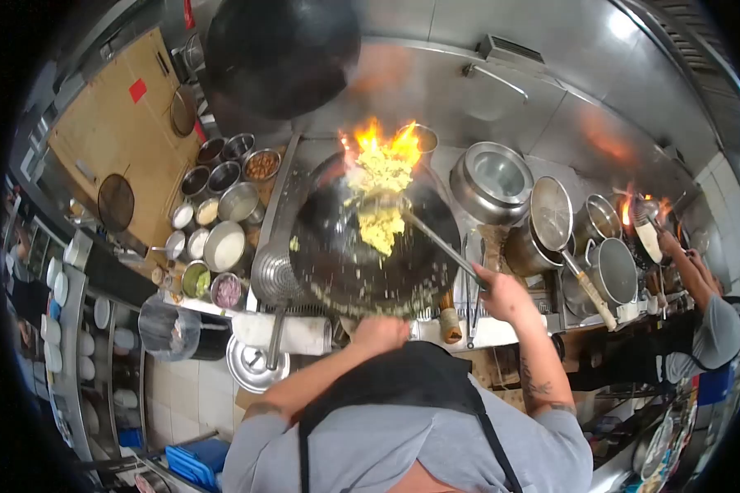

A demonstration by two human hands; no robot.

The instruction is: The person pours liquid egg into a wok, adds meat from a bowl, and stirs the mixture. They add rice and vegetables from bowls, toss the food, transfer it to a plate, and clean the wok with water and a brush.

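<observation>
My left hand (381,334) is closed in a fist at the near edge of a large black wok (321,238), gripping it there; the exact part it holds is hidden under the fingers. A long metal ladle (440,238) is held by its handle in my right hand (506,293), its head reaching over the wok's middle. Yellow, egg-like food (381,230) is in the air above the wok, with pale grains scattered around it. Orange flames (386,141) flare at the wok's far edge, behind the food.
To the left stand several seasoning pots (224,246) and a perforated skimmer (276,271). Steel pots (493,177) and a mesh strainer (551,214) are on the right. A lid (255,366) lies lower left. At far right a co-worker (707,329) works near another flame.
</observation>
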